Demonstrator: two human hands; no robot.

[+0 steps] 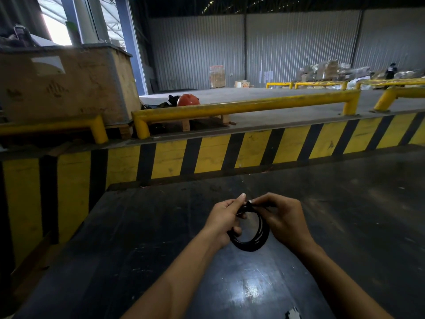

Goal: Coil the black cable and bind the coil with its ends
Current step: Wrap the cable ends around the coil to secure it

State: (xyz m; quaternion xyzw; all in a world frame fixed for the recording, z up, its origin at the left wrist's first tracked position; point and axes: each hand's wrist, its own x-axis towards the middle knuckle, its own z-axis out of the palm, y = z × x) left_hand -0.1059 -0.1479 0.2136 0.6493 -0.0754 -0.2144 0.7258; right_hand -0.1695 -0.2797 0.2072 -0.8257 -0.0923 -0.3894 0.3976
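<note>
Cable: black cable (251,236), wound into a round coil of several turns, held up between both hands just above the dark table (142,238).
Progress: coiling looks done (no loose length trails across the table that I can see), so we're into the binding step now.
Left to do: as I judge it, the ends need wrapping around the bundle and tucking in; whether any wrap is on yet, I cannot tell, the top of the coil is hidden by fingers.
Left hand (224,221): clenched on the coil's left side, fingers curled through the loop, thumb raised at the top.
Right hand (284,217): pinching a short black end at the top of the coil, thumb and forefinger closed on it, other fingers folded behind the right side of the loop.
Meeting point: both thumbs come together at the top of the coil, touching or nearly so.
Orientation: the coil stands roughly on edge, tilted, its open face turned toward the camera and a little upward.
Long axis: the loop reads as slightly taller than wide, its long line running from the pinched top down toward the person.
End: the pinched piece points out to the right, along the right forefinger.
</note>
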